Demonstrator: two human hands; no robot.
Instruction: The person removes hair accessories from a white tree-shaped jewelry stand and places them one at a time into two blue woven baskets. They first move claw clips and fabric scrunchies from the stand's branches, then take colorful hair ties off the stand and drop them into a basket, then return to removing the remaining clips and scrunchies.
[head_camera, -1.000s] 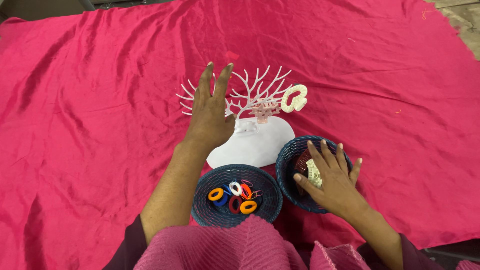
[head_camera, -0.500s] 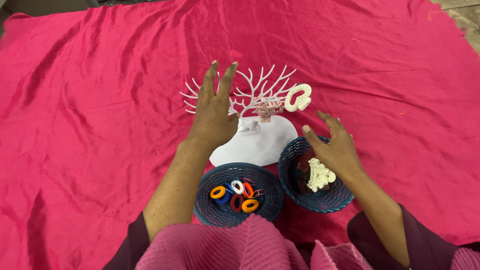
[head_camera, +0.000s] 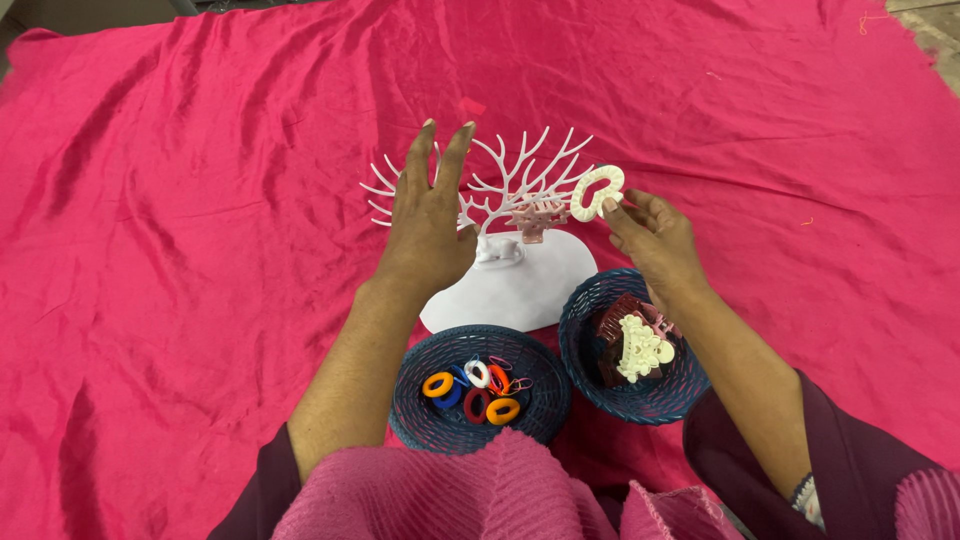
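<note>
Left hand (head_camera: 425, 232) spread flat against white branch-shaped stand (head_camera: 520, 195), right hand (head_camera: 655, 245) fingertips pinching cream heart-shaped clip (head_camera: 597, 192) hanging there, two dark woven baskets (head_camera: 430, 420) below.

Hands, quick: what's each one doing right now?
Left hand: open, fingers straight, resting against the white branch stand.
Right hand: fingertips pinching the cream clip on the stand.

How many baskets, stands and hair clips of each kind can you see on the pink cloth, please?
Dark blue woven baskets: 2 (left basket, right basket)
White branch stand: 1
Clips on the stand: 2 (cream clip, pink clip)
Clips clearly visible in the right basket: 2 (cream clip, maroon clip)
Total: 7
</note>
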